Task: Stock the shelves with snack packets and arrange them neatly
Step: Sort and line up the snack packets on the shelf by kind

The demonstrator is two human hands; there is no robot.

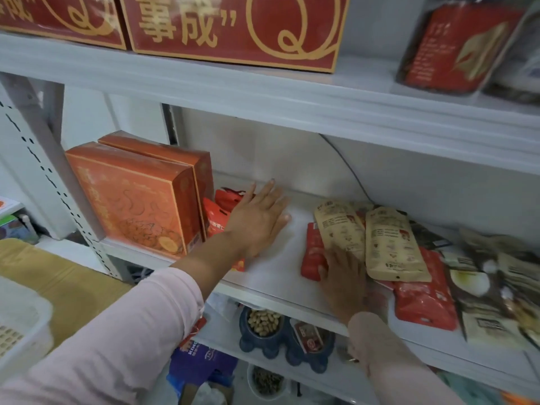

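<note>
On the white middle shelf (277, 270) my left hand (258, 222) lies flat with straight fingers, pressing on red snack packets (217, 213) that lean against two orange boxes (137, 197). My right hand (343, 273) rests on a red packet (311, 255) at the foot of a pile. Two tan paper packets (391, 244) lie on top of that pile, with another red packet (423, 302) below them. Whether the right fingers curl around anything is hidden by the hand itself.
Dark and cream packets (491, 282) lie heaped at the shelf's right end. Red gift boxes (233, 27) and a clear jar (455, 48) stand on the shelf above. Below are blue bowls of nuts (263, 325). A white basket (20, 325) sits at lower left.
</note>
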